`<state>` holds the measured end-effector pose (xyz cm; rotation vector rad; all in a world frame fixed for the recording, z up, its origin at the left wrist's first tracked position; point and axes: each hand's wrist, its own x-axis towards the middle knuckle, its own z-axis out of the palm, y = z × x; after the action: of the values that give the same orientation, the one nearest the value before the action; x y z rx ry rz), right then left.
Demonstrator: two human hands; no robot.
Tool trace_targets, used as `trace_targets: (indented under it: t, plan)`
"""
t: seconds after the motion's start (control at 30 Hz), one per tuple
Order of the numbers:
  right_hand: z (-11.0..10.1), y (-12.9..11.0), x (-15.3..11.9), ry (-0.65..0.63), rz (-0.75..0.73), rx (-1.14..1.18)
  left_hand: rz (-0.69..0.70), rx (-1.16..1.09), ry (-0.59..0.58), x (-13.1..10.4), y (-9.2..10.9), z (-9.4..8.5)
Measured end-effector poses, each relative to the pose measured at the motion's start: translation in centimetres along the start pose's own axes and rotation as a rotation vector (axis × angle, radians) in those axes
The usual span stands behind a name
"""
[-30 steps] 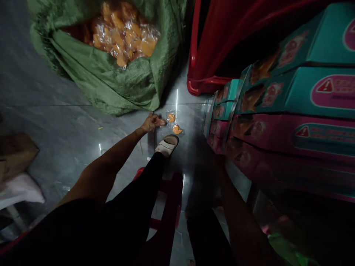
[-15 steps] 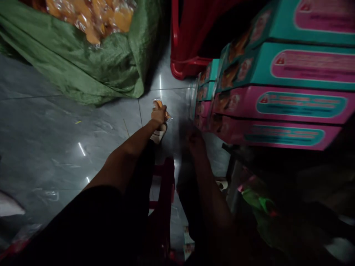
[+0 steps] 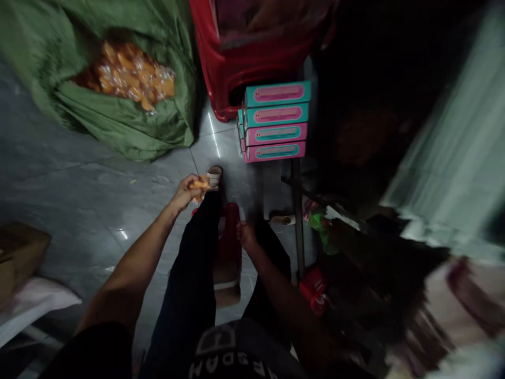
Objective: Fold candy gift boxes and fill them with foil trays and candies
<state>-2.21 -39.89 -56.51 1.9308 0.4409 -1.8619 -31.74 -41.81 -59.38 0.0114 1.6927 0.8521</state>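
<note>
My left hand (image 3: 186, 191) is closed on an orange item in clear wrapping (image 3: 200, 185), beside the light shoe on my foot (image 3: 214, 176). My right hand (image 3: 246, 236) hangs between my knees with its fingers curled in; whether it holds anything is too dark to make out. Below and between the hands is a red stool (image 3: 229, 231). A green sack (image 3: 130, 129) at the upper left lies open, with many similar wrapped orange items (image 3: 130, 73) inside.
Teal and pink boxes (image 3: 276, 131) are stacked ahead, by a large red plastic stool (image 3: 224, 68). A dark metal frame (image 3: 298, 226) stands right of my legs. A cardboard box (image 3: 21, 252) and a white bag (image 3: 39, 305) lie at the left.
The view has pulled back, so the boxes look smaller. My left hand has come up and left from near the floor with the orange item. My right hand has drawn back toward my knees.
</note>
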Motion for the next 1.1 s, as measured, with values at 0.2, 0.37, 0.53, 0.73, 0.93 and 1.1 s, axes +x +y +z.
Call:
trace_targets:
  t: [0.2, 0.37, 0.53, 0.73, 0.93, 1.1]
  plan:
    - [2.2, -0.1, -17.7, -0.064, -0.090, -0.104, -0.106, -0.342, 0.029, -17.5, 10.5, -1.6]
    - [-1.5, -2.7, -29.9, -0.017, -0.378, -0.024, 0.048, -0.339, -0.029, -25.4, 18.2, -1.3]
    - [-8.8, -4.2, -39.9, 0.079, -0.658, 0.170, 0.323, -0.297, -0.087, -32.2, 27.1, 3.3]
    - [-19.2, 1.0, -48.0, 0.201, -0.925, 0.573, 0.501, -0.216, -0.211, -42.1, 33.9, 11.8]
    - [-34.1, 11.1, -51.3, 0.494, -1.025, 0.961, 0.542, -0.132, -0.308, -51.0, 32.0, 23.4]
    - [-46.7, 16.1, -53.1, 0.781, -1.043, 1.119, 0.533, -0.114, -0.334, -55.9, 30.6, 30.5]
